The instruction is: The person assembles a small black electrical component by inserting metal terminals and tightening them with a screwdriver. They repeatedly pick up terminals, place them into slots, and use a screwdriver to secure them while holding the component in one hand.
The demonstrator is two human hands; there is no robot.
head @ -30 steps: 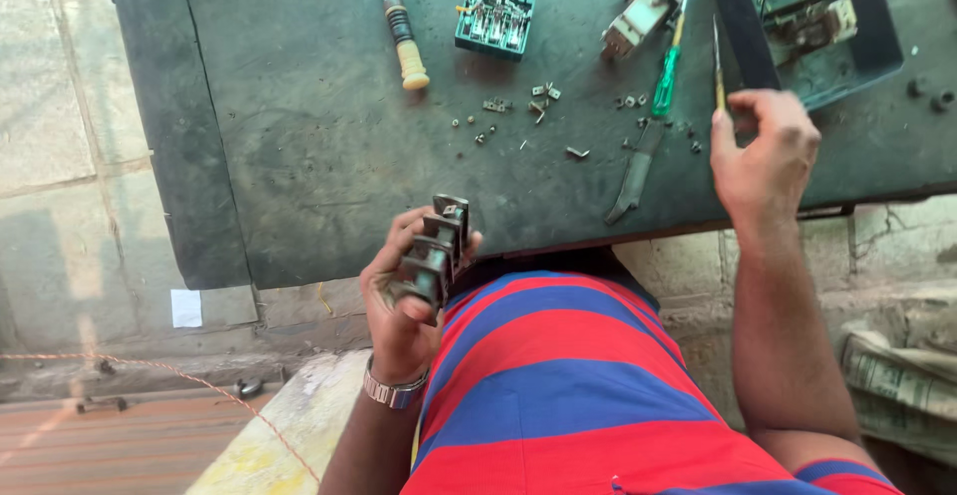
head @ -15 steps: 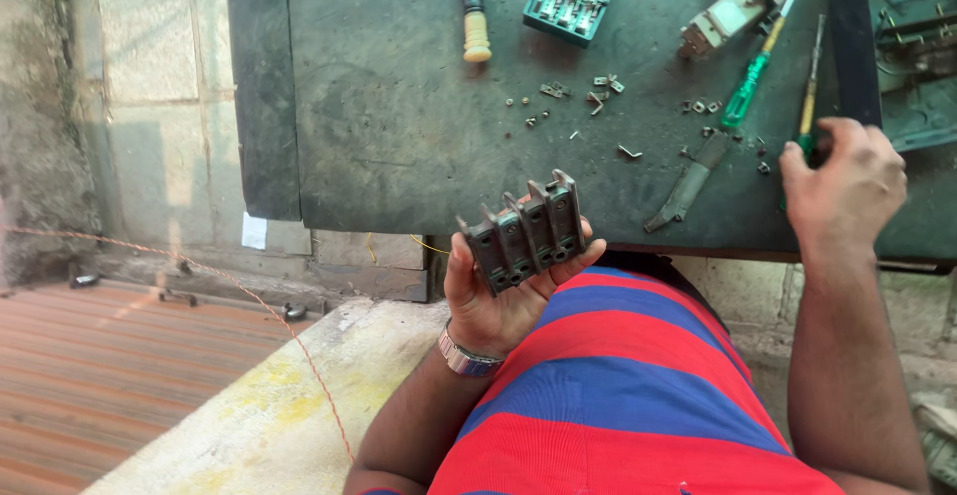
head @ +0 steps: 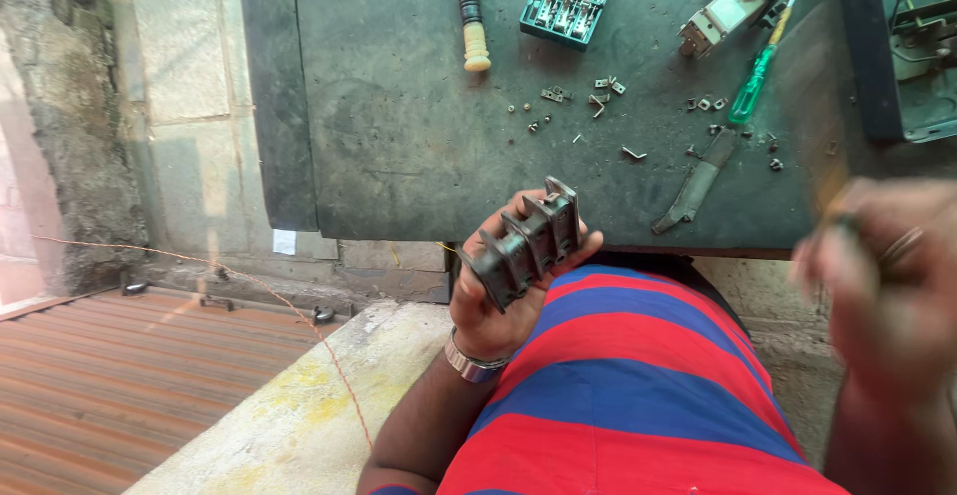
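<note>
My left hand (head: 493, 308) is shut on a grey multi-gang switch block (head: 526, 244), held tilted above my lap just in front of the dark worktable (head: 399, 146). A metal bracelet sits on that wrist. My right hand (head: 887, 276) is a blur at the right, off the table and near my chest. Its fingers are closed around a thin yellow-handled screwdriver (head: 829, 184), which shows only as a faint streak.
On the table lie a green-handled screwdriver (head: 753, 81), a wooden-handled tool (head: 472, 26), a teal switch insert (head: 564, 4), a white-grey switch part (head: 723, 11), a dark open box (head: 912, 51), a dark metal strip (head: 693, 186) and several loose screws (head: 598, 96). A corrugated sheet (head: 120, 385) lies on the floor to the left.
My right hand has lifted off the table with the yellow screwdriver and swung down toward my body. The left hand has turned the switch block, and the view has shifted left.
</note>
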